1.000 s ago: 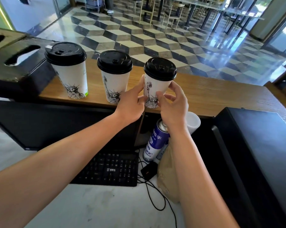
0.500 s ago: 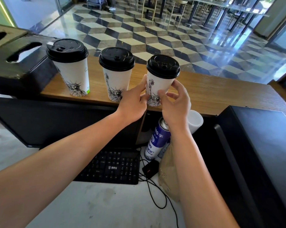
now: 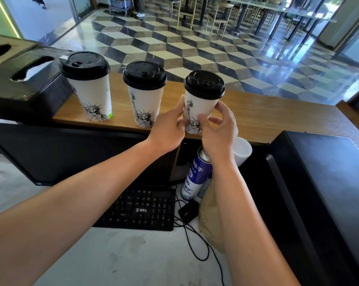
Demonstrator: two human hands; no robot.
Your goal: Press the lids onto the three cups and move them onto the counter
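Note:
Three white paper cups with black lids and a statue drawing stand in a row on the wooden counter (image 3: 277, 112). The left cup (image 3: 90, 93) and the middle cup (image 3: 144, 102) stand free. The right cup (image 3: 200, 104) sits near the counter's front edge. My left hand (image 3: 169, 126) touches its left side with thumb and fingers. My right hand (image 3: 218, 129) holds its right side, fingers curled around the lower wall. All three lids look seated.
A black box with slots (image 3: 19, 79) stands at the counter's left end. Below the counter are a black keyboard (image 3: 141, 209), a blue spray can (image 3: 195, 176), a white cup (image 3: 241, 149), a brown paper bag (image 3: 210, 219), cables and a black cabinet (image 3: 323, 182) at right.
The view has shifted slightly; both hands stay on the right cup at nearly the same spot on the counter. The other two cups have not moved.

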